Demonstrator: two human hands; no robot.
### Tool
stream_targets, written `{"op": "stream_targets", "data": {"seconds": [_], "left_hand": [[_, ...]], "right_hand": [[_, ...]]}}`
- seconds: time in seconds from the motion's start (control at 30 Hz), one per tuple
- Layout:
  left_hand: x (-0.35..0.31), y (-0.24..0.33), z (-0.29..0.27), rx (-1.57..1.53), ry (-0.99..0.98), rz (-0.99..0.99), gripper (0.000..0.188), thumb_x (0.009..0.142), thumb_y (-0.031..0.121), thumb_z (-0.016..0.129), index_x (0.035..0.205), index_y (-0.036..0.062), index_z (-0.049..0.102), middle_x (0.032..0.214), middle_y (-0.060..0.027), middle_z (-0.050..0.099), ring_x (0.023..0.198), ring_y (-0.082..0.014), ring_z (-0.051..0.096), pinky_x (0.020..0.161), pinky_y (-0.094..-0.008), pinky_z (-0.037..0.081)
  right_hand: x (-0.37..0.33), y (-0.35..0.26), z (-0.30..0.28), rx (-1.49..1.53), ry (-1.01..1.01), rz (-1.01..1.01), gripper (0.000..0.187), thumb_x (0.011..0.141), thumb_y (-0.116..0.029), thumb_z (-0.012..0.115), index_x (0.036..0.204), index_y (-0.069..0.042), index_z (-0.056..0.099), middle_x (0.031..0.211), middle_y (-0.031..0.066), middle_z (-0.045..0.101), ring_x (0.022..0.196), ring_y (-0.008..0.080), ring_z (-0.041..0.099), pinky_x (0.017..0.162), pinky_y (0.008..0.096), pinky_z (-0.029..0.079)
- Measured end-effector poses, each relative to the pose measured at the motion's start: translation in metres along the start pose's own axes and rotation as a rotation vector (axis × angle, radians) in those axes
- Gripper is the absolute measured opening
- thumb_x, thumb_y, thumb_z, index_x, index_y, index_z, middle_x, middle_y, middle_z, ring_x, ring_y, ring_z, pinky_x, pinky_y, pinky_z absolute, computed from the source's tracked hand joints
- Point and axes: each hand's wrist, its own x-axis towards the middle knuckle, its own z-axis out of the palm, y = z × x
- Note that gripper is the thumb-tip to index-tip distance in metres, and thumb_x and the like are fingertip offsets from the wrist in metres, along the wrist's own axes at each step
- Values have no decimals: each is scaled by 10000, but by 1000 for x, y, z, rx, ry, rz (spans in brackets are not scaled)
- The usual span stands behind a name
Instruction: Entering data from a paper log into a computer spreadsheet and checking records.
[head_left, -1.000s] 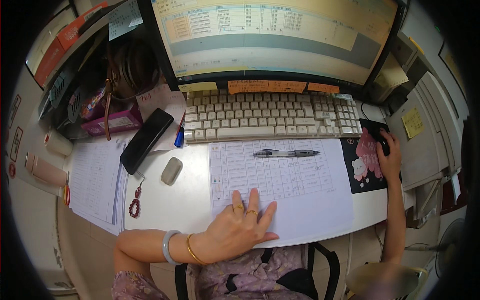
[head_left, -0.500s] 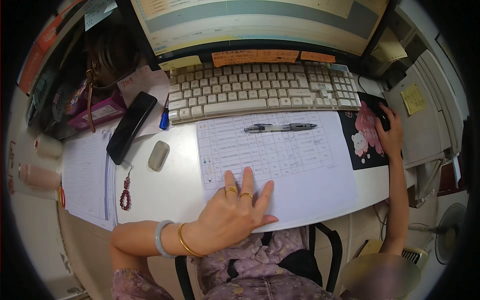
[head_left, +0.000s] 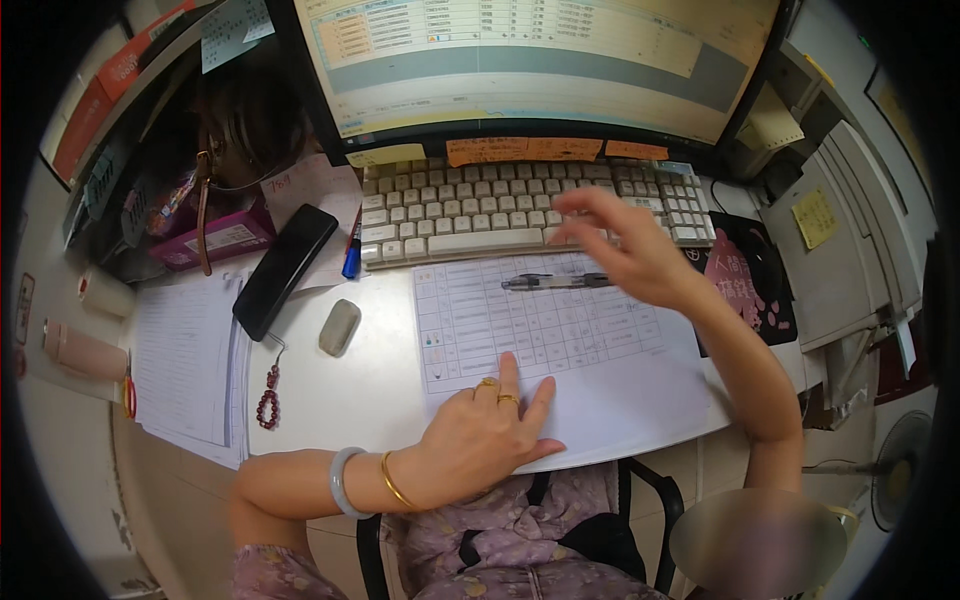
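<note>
My left hand (head_left: 480,435) lies on a printed table sheet (head_left: 620,400). Its index finger stretches up to a lower row, its thumb is out to the side, and it holds nothing. Two gold rings, a gold bangle and a pale bangle are on that hand and wrist. Over the right part of the cream keyboard (head_left: 480,205) hovers my right hand (head_left: 640,245), fingers apart and slightly bent; whether a fingertip touches a key I cannot tell. A pen (head_left: 545,282) rests across the sheet's upper part, its right end hidden by my right hand.
A lit monitor (head_left: 540,75) stands behind the keyboard. Left of the sheet are a black phone (head_left: 285,272), a grey rounded block (head_left: 340,327), a red bead charm (head_left: 268,400), a blue pen (head_left: 352,257) and stacked papers (head_left: 185,350). At the right lies a dark mouse pad (head_left: 745,290).
My right hand has left the mouse at the right and come over the keyboard. My left hand stays on the sheet, its middle finger now drawn in. The view has shifted slightly.
</note>
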Motion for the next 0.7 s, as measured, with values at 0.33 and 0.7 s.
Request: {"op": "stream_targets", "data": {"seconds": [0.33, 0.7], "left_hand": [[1, -2, 4, 6, 35, -5, 570, 864, 586, 602, 1129, 87, 684, 1045, -349, 637, 542, -186, 603, 466, -254, 495], [2, 0, 6, 26, 25, 10, 572, 864, 582, 602, 1145, 90, 677, 1043, -353, 639, 535, -171, 587, 443, -242, 469]], "right_hand": [[56, -16, 77, -453, -14, -442, 307, 817, -22, 511, 1123, -32, 544, 1181, 126, 582, 1212, 318, 486, 1027, 481, 363], [86, -32, 94, -337, -11, -406, 356, 814, -30, 510, 1169, -36, 530, 1190, 151, 592, 1163, 347, 502, 1014, 466, 364]]}}
